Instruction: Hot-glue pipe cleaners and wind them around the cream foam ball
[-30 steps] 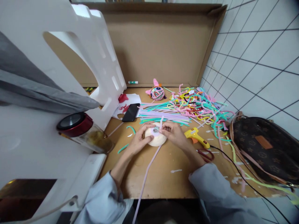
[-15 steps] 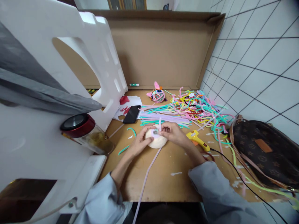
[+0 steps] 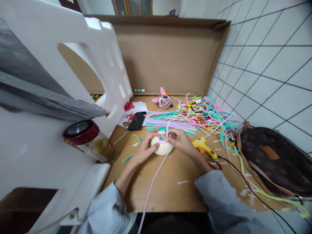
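Note:
A round white ball rests near the middle of the table, with a lilac patch and a small clear, shiny piece on its top. My left hand is closed on the ball's left side, thumb and fingers against it. At the ball's upper right, my right hand pinches a lilac pipe cleaner, whose end stands up above the fingers. Another lilac length runs from under the ball over the table's front edge.
A yellow glue gun with a black cord lies right of my right hand. Behind are piled pipe cleaners, a pink-eared toy and a phone. A glass jar stands left, a brown bag right.
The view has tilted and shifted slightly. Both hands keep nearly the same hold, with the right fingers a little closer over the clear piece on the ball.

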The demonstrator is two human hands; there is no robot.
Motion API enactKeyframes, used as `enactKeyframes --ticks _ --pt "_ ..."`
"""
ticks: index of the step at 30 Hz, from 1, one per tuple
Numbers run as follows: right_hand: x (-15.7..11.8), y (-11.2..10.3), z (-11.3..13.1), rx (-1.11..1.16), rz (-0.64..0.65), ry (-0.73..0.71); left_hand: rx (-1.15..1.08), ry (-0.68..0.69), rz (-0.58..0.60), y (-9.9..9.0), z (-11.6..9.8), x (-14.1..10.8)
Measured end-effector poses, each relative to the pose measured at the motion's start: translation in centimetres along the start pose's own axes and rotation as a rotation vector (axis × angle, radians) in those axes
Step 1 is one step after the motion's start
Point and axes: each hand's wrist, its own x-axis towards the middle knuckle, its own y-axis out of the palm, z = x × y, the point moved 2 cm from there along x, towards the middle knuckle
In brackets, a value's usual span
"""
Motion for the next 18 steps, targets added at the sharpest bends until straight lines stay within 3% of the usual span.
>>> enactKeyframes --ticks 6,18 --pt "0.06 -0.22 0.11 0.065 -0.025 0.038 0.139 0.098 -0.046 -0.64 -0.12 0.08" --pt "0.16 -0.02 0.79 0.126 -0.143 0.065 0.011 0.077 -0.01 -0.59 -0.16 0.16"
